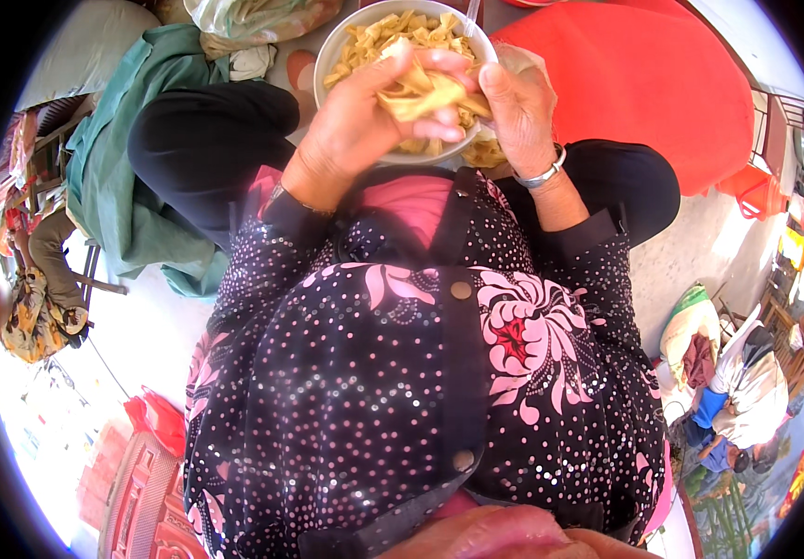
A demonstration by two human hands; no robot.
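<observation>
A white bowl point(327, 56) full of yellow-tan flat strips point(374, 42), whose exact kind I cannot make out, is in front of my lap. My left hand point(365, 107) is over the near part of the bowl, its fingers curled around a few yellow strips point(428, 96) and slightly blurred. At the bowl's right rim is my right hand point(525, 107), thumb raised beside the strips; its other fingers are mostly hidden. A bracelet point(544, 170) circles the right wrist. Something clear and narrow point(472, 17) stands at the bowl's far right edge.
Red cloth-like material point(635, 84) spreads to the right of the bowl. Left of my knee lies a green cloth point(132, 168); a plastic bag point(258, 19) rests beyond it. A carved reddish piece of furniture point(146, 494) is at lower left. People sit at left point(43, 289) and right point(747, 391).
</observation>
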